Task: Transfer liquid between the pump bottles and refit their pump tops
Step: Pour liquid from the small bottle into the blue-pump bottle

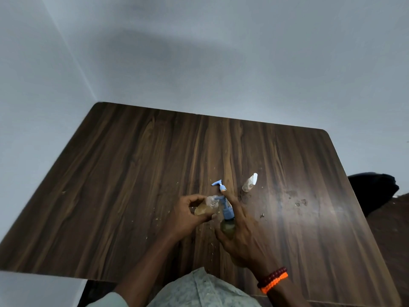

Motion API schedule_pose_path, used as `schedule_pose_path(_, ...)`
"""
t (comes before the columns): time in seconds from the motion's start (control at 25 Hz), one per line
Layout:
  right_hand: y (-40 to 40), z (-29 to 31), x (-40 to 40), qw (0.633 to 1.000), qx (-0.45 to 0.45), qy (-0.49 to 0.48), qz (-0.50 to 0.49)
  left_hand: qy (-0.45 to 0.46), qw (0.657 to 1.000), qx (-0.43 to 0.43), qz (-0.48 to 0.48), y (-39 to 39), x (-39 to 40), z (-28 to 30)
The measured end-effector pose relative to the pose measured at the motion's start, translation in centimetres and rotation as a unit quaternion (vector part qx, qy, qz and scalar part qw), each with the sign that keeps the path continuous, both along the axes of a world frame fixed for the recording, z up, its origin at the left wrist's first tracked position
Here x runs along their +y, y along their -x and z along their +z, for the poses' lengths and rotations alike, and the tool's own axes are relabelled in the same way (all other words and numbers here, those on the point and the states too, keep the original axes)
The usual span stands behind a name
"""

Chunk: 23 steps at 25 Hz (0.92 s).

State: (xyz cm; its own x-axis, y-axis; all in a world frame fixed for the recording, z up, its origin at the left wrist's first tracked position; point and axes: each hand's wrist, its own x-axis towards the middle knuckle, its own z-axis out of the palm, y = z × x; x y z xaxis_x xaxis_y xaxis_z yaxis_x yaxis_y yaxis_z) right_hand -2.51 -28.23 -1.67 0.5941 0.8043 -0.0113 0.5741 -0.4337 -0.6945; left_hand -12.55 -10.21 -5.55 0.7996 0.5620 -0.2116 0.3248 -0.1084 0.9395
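Pump bottles (228, 226), amber liquid inside

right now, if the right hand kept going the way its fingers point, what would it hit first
Probably the loose blue pump top lying on the table just beyond the right hand, which grips a capped bottle. Its fingers point up and slightly left; depth is unclear.

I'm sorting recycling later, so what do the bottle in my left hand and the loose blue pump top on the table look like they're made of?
Bottle: probably clear plastic, glossy; the yellowish liquid shows through. Loose blue pump top: looks like opaque moulded plastic, smooth, evenly coloured.
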Motion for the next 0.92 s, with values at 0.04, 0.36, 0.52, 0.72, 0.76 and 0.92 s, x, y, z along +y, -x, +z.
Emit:
schedule_pose_path(0.04,0.06,0.04,0.02,1.0,-0.002,-0.001,-0.001,0.001,1.0,0.0,-0.001,0.04,-0.02,0.02)
schedule_pose_path(0.36,0.27,0.51,0.17,0.999,-0.02,-0.028,-0.015,-0.009,1.0,0.004,-0.008,-0.09,-0.09,0.1)
schedule_pose_path(0.52,0.34,0.46,0.2,1.0,-0.024,0.007,-0.011,-0.01,1.0,0.01,-0.013,-0.09,-0.04,0.07)
schedule_pose_path(0.72,-0.07,0.17,0.28,0.999,-0.021,0.02,-0.018,-0.01,1.0,0.008,-0.007,0.03,-0.07,-0.3)
schedule_pose_path(0.76,-0.03,0.16,0.32,0.999,-0.021,0.031,-0.011,-0.007,1.0,0.008,0.003,-0.03,-0.12,-0.39)
schedule_pose_path(0.92,0.11,0.34,0.4,0.998,-0.029,0.059,-0.004,-0.005,1.0,0.0,0.005,-0.19,-0.22,-0.59)
